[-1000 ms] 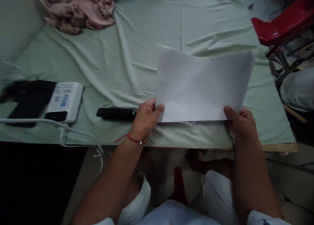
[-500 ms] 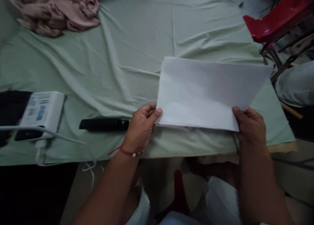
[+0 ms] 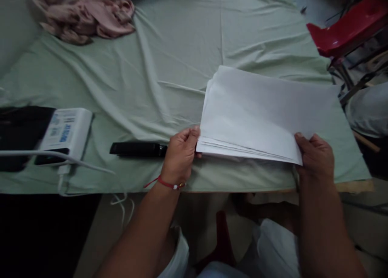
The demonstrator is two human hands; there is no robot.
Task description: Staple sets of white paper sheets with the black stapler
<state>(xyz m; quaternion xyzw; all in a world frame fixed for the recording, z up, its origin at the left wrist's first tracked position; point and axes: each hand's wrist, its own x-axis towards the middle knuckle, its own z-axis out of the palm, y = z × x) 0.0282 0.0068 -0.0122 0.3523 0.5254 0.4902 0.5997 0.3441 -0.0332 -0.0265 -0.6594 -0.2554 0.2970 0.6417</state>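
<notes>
A thin stack of white paper sheets (image 3: pixel 257 112) is held above the cloth near the table's front edge. My left hand (image 3: pixel 183 150), with a red string bracelet at the wrist, pinches the stack's near left corner. My right hand (image 3: pixel 317 154) grips the near right corner, thumb on top and fingers underneath. Along the left and near sides the sheets' edges are slightly fanned apart. Beside my left hand lies a black stapler-like object (image 3: pixel 136 149), its right end partly covered by the hand.
A pale green cloth (image 3: pixel 169 39) with folds covers the table. A crumpled pink cloth (image 3: pixel 100 17) lies at the far left. At left sit a white box-shaped device (image 3: pixel 80 126) and a white cable (image 3: pixel 91 165). A red chair (image 3: pixel 348 31) stands at the right.
The sheets have slid apart, so several edges now show at the left and near sides, where they were nearly flush before. The whole view has shifted slightly.
</notes>
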